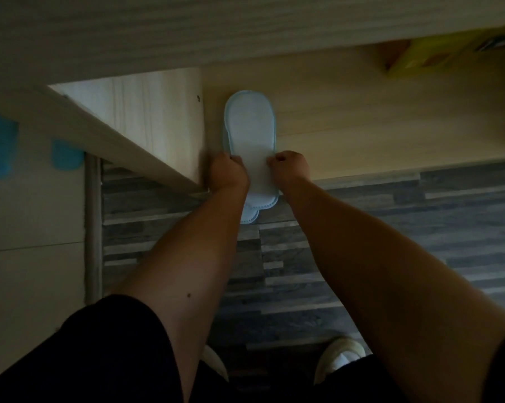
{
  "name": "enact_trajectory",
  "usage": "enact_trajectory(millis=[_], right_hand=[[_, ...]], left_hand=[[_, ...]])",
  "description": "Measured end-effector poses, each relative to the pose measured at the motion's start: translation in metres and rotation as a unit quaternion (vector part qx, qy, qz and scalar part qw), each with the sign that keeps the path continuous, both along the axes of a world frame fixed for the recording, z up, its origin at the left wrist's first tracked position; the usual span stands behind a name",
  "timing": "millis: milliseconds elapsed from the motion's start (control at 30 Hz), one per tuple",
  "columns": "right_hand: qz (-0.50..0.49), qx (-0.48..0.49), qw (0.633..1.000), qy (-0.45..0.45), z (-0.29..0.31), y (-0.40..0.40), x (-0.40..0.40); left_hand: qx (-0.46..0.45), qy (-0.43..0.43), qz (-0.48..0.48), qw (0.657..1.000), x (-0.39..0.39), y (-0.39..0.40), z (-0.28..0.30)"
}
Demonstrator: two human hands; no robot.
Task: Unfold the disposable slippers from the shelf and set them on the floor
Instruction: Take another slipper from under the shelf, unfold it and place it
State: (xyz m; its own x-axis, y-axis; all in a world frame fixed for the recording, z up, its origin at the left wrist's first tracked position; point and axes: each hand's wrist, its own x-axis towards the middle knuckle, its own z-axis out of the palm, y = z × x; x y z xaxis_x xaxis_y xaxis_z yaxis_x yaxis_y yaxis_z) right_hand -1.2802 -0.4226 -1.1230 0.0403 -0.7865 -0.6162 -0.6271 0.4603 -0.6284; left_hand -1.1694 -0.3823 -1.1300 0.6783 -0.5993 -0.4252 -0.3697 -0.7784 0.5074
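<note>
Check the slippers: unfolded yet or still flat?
Still flat. The pale blue slippers lie stacked on the shelf, heels past its edge, both hands gripping their sides.

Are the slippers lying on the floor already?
No, the slippers rest on the shelf, overhanging its edge, held by the left hand and right hand.

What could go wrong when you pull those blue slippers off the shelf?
The slippers hang partly over the shelf edge, one stacked on the other. The left hand and right hand only pinch the sides, so the lower one might slide out and drop. The light is dim, so finding the fold could be fiddly.
</note>
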Motion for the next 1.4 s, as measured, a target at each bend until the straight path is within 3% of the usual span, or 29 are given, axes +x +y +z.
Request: enact_trajectory(millis=[133,300,833,1067,1400], right_hand=[[-0.044,0.029,0.997,-0.054,0.015,-0.001,-0.014],[-0.102,0.104,0.982,-0.122,0.079,0.015,-0.042],[-0.103,0.167,0.972,-0.13,0.355,0.122,-0.083],[-0.051,0.211,0.97,-0.107,0.429,0.162,-0.041],[0.091,0.207,0.972,-0.06,0.464,0.203,0.109]], left_hand=[[-0.049,0.108,0.031,0.992,0.0,0.007,0.013],[-0.05,0.142,0.018,0.989,-0.01,0.034,0.076],[0.008,0.226,0.067,0.972,-0.053,0.161,0.382],[0.021,0.221,0.121,0.968,-0.012,0.211,0.464],[-0.01,0.222,0.205,0.953,0.116,0.287,0.494]])
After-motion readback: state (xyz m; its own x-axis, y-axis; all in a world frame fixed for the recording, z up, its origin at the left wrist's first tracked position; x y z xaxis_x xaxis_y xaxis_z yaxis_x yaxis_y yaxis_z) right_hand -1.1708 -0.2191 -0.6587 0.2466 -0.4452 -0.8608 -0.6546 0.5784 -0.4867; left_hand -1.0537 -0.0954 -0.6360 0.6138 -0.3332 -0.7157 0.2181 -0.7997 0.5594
